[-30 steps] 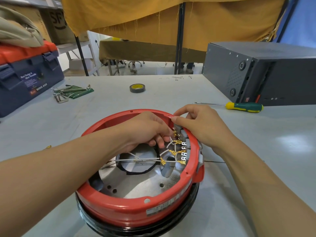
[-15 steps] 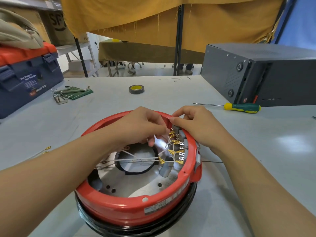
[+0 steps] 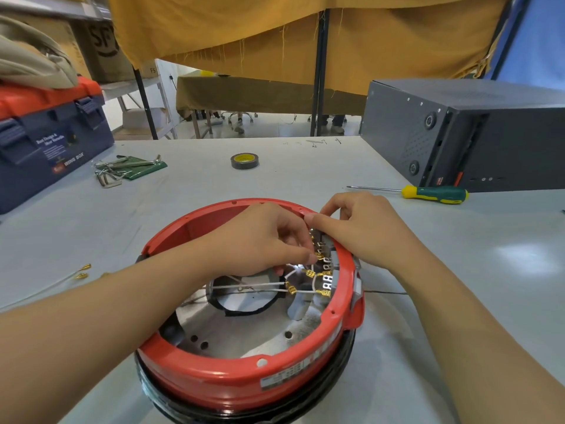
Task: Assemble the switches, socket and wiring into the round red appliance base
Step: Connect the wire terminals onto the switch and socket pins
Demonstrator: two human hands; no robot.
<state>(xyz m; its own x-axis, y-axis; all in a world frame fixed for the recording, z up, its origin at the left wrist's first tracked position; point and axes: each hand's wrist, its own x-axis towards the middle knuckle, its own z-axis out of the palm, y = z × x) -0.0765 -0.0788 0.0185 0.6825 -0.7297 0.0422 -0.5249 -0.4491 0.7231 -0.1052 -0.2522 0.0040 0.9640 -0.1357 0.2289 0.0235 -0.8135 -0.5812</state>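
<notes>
Red base (image 3: 232,374) near table (image 3: 305,179) edge, open side up; switch block (image 3: 328,264) seated against inner right wall, white wires (image 3: 250,286) crossing the metal floor to it.

Risks, judged from this frame:
- Brass terminal (image 3: 319,256) going on crooked or onto the wrong tab — tabs packed close, left fingertips covering the target.
- Too much push levering the block out of the wall if the right hand lets go.
- Loose terminals (image 3: 309,273) below touching neighbouring tabs or the bare metal floor.
- Wires tugged by the left wrist, pulling seated terminals off.

Hand pose:
- Left hand (image 3: 266,237) reaching into the base from the left, forearm across the rim, fingers curled down, thumb and fingertip pinching 1 brass terminal at the block.
- Right hand (image 3: 363,231) arched over the right rim, index tip pressing on the rim top just above the block, other fingers curled outside the wall — bracing, it seems; whether they grip anything there cannot be told.

Screwdriver (image 3: 434,194) and tape (image 3: 244,160) lying well apart, untouched.
</notes>
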